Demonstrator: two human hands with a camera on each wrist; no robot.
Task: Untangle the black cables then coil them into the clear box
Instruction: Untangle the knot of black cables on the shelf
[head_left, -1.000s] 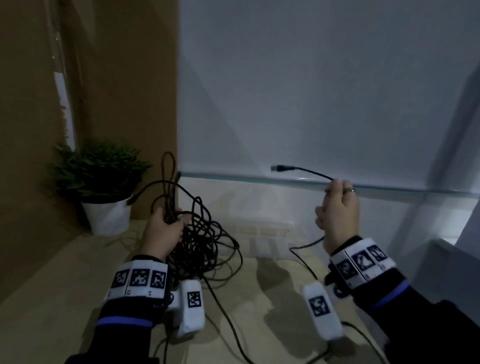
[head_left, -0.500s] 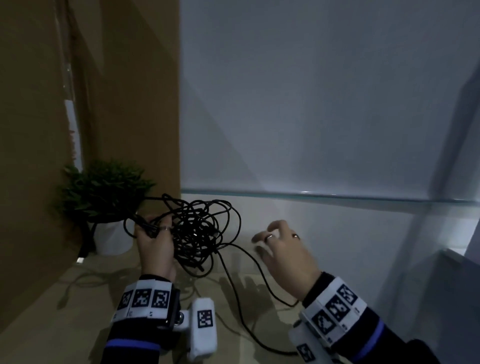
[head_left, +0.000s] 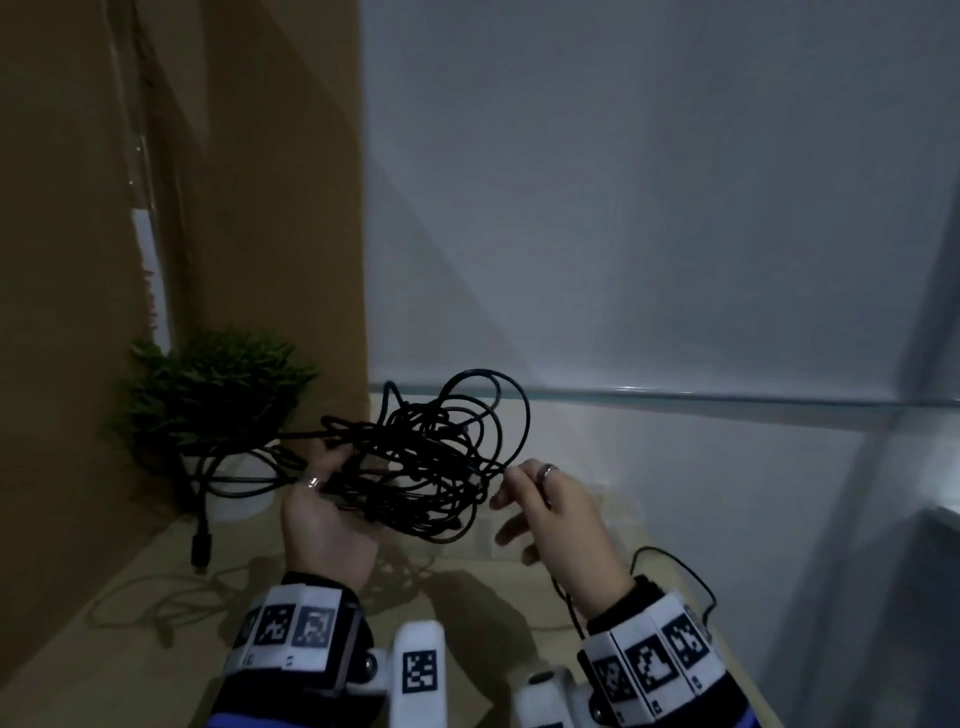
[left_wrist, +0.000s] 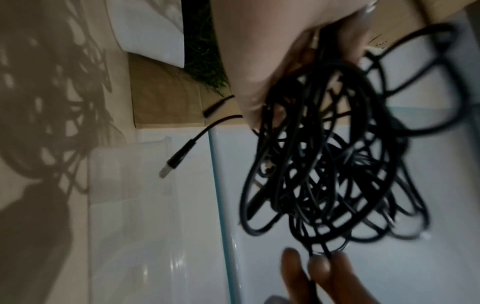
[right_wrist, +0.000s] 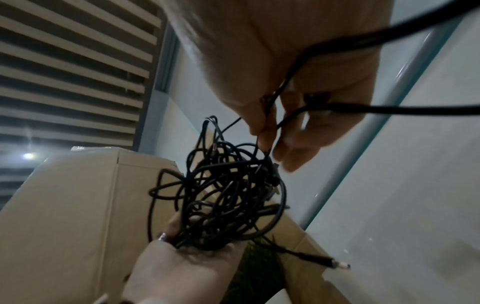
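Cables (head_left: 431, 462), black and all tangled in a ball, are up in the air over the table (head_left: 130, 613). The left hand (head_left: 322, 525) holds the ball from below, fingers curled round the wires. The right hand (head_left: 556, 514) pinches one wire at the ball's right edge, and that wire runs down past the wrist. A plug (head_left: 201, 545) hangs down on the left, near a plant (head_left: 218, 389). The box (left_wrist: 130, 174) sits on the table, under the ball.
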